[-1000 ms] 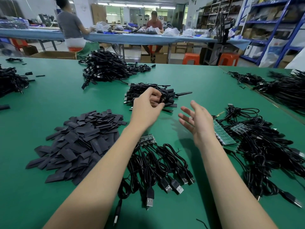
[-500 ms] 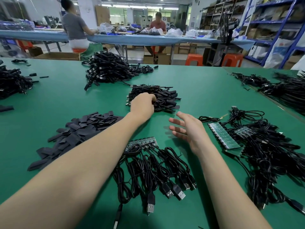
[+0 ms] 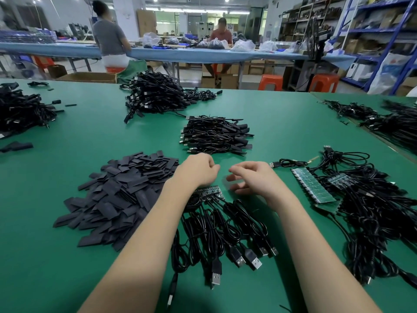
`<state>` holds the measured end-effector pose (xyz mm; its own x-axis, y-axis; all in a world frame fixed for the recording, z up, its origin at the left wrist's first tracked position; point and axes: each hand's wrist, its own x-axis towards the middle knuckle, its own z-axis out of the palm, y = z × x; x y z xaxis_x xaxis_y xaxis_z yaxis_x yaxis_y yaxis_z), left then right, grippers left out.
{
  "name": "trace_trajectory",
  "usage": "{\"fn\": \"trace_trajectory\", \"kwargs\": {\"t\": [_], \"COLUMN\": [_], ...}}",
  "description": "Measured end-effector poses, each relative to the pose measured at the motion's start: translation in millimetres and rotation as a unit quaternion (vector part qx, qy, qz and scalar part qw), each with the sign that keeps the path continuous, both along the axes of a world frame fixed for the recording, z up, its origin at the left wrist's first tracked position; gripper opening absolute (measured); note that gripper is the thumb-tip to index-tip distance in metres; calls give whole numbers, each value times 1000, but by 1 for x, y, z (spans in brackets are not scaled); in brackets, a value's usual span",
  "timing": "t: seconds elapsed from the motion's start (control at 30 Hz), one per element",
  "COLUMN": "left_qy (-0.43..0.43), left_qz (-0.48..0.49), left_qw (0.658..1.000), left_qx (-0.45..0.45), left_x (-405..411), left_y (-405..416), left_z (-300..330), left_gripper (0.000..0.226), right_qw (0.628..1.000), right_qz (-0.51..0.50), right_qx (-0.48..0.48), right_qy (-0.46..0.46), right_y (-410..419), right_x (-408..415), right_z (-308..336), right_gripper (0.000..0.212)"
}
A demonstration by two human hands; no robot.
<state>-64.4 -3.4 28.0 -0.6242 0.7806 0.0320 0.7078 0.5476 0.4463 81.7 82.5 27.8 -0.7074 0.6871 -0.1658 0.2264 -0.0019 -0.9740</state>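
My left hand (image 3: 198, 170) hovers with loosely curled fingers over a small dark circuit strip (image 3: 211, 191); nothing shows in its grasp. Several black USB cables (image 3: 228, 231) run from that strip toward me, plugs at the near end. Just to the right, my right hand (image 3: 252, 177) floats above the green table (image 3: 67, 267), fingers loosely bent and holding nothing. A neat pile of finished black cables (image 3: 216, 136) lies just beyond both hands. A heap of flat black sleeves (image 3: 121, 195) lies to the left.
Green circuit panels (image 3: 312, 186) and a tangled cable heap (image 3: 372, 211) lie at the right, with one loose cable (image 3: 287, 163) near them. Bigger cable piles sit at the back (image 3: 155, 93), far left (image 3: 20, 111) and far right (image 3: 394, 123). Two people work at a blue table behind.
My left hand left the cable it held on the finished pile and drew back toward me. My right hand moved left and bent its fingers.
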Motion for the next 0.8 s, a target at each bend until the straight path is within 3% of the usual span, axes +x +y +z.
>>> {"fn": "trace_trajectory", "kwargs": {"t": [0.07, 0.3, 0.43, 0.6, 0.8], "left_qy": [4, -88, -53, 4, -99], "left_qz": [7, 30, 8, -26, -56], "left_qw": [1000, 995, 998, 994, 992], "left_qx": [-24, 21, -20, -107, -50], "left_x": [4, 13, 9, 6, 4], "left_y": [-4, -4, -7, -13, -16], "left_z": [-2, -1, 7, 12, 22], "left_gripper": [27, 41, 36, 32, 39], "right_qw": [999, 996, 994, 994, 992], "right_qz": [19, 53, 63, 55, 83], "right_qx": [0, -44, -15, -49, -9], "right_qy": [-29, -64, -91, -79, -98], "right_y": [-4, -11, -11, -9, -8], "right_x": [-2, -4, -3, -3, 4], "right_z": [2, 7, 6, 6, 6], "right_gripper": [9, 16, 19, 12, 15]}}
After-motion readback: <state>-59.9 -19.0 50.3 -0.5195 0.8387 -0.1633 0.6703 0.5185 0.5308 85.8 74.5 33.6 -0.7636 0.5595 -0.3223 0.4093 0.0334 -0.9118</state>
